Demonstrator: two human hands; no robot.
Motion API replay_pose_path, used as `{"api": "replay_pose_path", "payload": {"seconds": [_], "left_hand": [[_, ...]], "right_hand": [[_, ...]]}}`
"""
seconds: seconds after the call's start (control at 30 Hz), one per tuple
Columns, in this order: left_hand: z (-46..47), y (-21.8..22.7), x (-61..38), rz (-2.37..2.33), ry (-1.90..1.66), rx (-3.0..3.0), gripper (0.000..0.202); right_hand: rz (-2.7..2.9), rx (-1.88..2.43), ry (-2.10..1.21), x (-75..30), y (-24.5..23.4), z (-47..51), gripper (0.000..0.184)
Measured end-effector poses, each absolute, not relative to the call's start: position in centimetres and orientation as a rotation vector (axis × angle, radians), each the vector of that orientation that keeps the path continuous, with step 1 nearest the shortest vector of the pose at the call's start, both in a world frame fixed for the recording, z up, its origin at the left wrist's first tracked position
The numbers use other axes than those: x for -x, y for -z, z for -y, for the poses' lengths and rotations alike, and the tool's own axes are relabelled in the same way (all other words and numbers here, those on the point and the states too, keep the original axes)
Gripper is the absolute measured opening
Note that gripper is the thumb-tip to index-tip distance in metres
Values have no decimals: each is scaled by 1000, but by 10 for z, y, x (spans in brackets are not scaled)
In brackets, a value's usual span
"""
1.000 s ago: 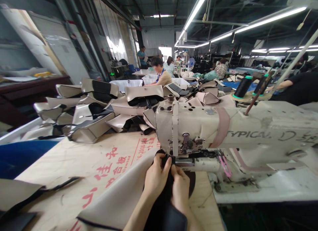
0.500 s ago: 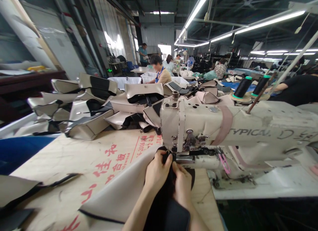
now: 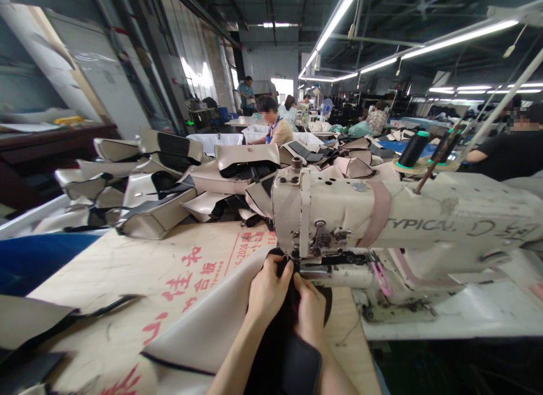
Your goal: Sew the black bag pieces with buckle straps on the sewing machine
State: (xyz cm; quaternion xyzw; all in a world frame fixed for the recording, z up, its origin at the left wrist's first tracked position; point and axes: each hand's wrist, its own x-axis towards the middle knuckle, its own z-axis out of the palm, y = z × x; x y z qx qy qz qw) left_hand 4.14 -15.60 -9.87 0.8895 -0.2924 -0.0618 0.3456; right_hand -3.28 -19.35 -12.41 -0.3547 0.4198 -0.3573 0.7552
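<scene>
A beige and black bag piece lies over the plywood table, its upper edge at the needle area of the sewing machine. My left hand pinches the black edge of the piece just left of the presser foot, thumb and fingers together. Close beside it, my right hand grips the black part from the right, below the machine's cylinder arm. The fingertips of both hands are partly hidden by the material. The needle itself is too small to make out.
Behind the plywood board rises a heap of beige and black bags. Another bag piece lies at the left. Pink thread snips hang on the machine, with black thread cones above. Several people work farther back.
Both hands keep their hold on the bag piece at the needle with hardly any movement. The view has shifted slightly, and a person at the far right has come further into sight.
</scene>
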Motion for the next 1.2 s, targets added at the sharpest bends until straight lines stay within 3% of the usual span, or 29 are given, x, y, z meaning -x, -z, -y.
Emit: {"api": "replay_pose_path", "payload": {"seconds": [0.3, 0.43, 0.53, 0.6, 0.77, 1.0, 1.2], "left_hand": [[158, 94, -43, 769, 148, -2306, 28], [158, 93, -43, 790, 122, -2295, 29], [158, 94, -43, 792, 122, -2290, 27], [158, 95, -44, 789, 125, -2286, 26], [159, 98, -46, 797, 130, -2292, 29], [160, 95, -44, 795, 112, -2334, 28], [159, 97, -44, 815, 95, -2330, 31]], "right_hand": [[-825, 916, 638, 44, 120, 196, 42], [-742, 1492, 691, 117, 113, 227, 38], [-946, 2083, 1349, 199, 106, 283, 29], [-1156, 2338, 1672, 249, 103, 325, 37], [-1041, 2919, 1450, 301, 109, 378, 38], [-1121, 2778, 1645, 286, 148, 364, 47], [-1095, 2803, 1557, 294, 190, 360, 49]]}}
